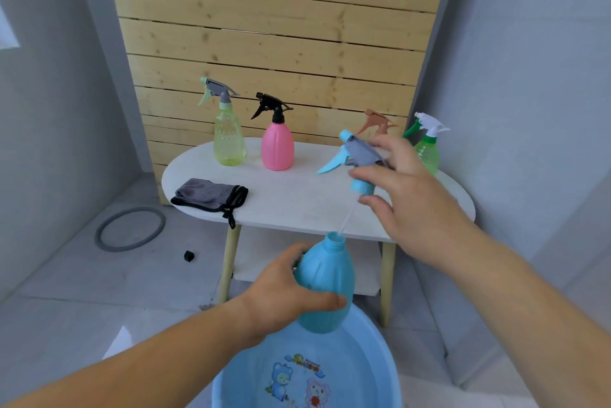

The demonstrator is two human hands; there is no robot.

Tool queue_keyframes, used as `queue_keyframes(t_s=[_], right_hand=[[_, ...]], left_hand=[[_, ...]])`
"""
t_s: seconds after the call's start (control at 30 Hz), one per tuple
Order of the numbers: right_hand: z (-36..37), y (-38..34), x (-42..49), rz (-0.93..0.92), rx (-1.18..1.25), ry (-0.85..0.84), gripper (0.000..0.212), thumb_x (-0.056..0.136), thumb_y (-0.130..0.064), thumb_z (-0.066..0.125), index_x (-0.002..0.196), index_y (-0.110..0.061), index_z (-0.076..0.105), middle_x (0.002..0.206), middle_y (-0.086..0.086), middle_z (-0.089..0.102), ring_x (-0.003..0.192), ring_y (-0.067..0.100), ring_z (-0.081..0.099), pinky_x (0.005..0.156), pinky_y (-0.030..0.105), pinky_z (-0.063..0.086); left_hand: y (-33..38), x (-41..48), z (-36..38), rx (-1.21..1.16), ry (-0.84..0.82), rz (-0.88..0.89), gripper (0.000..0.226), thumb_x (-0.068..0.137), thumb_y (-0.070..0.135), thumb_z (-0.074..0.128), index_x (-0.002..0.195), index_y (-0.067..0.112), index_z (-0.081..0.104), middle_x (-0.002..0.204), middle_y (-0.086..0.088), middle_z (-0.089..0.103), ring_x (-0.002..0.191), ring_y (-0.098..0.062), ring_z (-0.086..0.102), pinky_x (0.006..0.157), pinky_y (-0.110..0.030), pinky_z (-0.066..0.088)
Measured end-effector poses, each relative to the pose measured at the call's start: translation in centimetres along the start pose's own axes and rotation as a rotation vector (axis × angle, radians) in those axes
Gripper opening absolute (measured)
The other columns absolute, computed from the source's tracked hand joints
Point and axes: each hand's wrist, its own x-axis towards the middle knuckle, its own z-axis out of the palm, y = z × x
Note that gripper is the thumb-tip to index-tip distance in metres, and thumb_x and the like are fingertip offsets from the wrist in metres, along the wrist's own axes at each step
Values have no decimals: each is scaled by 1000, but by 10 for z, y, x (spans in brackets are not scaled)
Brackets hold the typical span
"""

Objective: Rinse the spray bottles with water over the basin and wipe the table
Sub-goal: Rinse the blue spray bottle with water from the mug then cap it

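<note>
While left hand grips blue bottle over basin, right hand pinches its detached sprayer head, which likely needs setting aside before rinsing.

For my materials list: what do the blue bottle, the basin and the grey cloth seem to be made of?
Blue bottle: likely opaque matte plastic, with moulded ribs.
Basin: likely smooth plastic, slightly glossy, printed cartoons.
Grey cloth: soft textile, folded, black stitched edging.
</note>
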Motion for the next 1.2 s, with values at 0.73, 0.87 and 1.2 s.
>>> queue_keyframes(t_s=[0.73,0.87,1.2], right_hand=[[29,1,-16,197,630,-322,45,93,0,55,132,-23,50,120,-13,66,117,5,60,102,35,49],[30,1,-13,181,609,-288,45,93,-4,56,132,-25,48,120,-15,64,117,5,59,103,36,48],[40,-3,-14,193,452,-340,37,96,-22,56,128,-28,39,117,-8,61,108,12,58,97,39,46]], left_hand=[[4,12,-4,-20,-76,32,69,71,14,93,128,37,62,111,4,75,99,-12,74,74,-26,59],[8,13,-4,-50,-74,29,65,74,14,91,128,35,62,111,3,76,100,-16,75,73,-29,60],[3,15,4,-17,4,24,60,71,19,94,120,36,64,108,6,75,95,-14,75,73,-30,62]])
